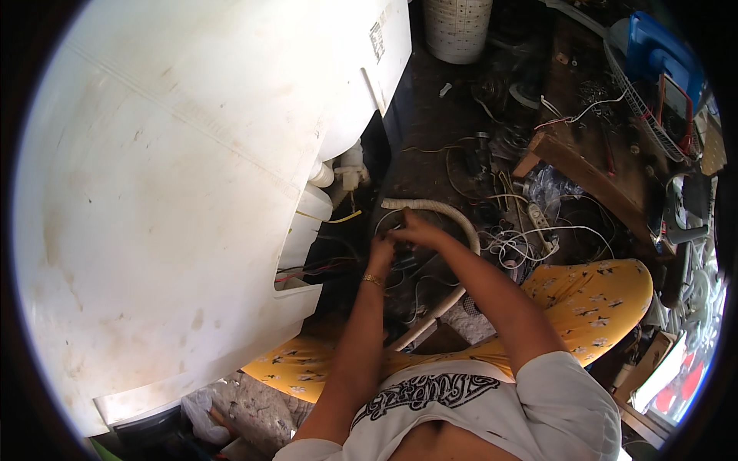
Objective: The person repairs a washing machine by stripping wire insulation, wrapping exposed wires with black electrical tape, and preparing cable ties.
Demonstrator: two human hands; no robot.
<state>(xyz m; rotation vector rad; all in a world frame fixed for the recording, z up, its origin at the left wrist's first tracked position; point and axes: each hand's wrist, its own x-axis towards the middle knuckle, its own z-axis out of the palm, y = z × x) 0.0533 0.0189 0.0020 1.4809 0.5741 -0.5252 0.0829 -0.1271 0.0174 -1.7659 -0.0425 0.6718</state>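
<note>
We note the left hand (381, 249) and right hand (417, 230) close together beside the white casing's (184, 177) open side. Fingers on both are bent inward; we cannot tell what, if anything, they clamp. A beige ribbed hose (455, 215) arcs just beyond the right hand; a yellow wire (346, 218) juts from the casing.

Print in two spots. Small block of dark printed text (376, 41) on the far right part of the big white appliance body (177, 177), slanted, too small to make out. Large dark ornate lettering (427, 392) across the chest of the white shirt (569, 399), near side, stylised, bent by folds. Nothing else reads clearly as text.
</note>
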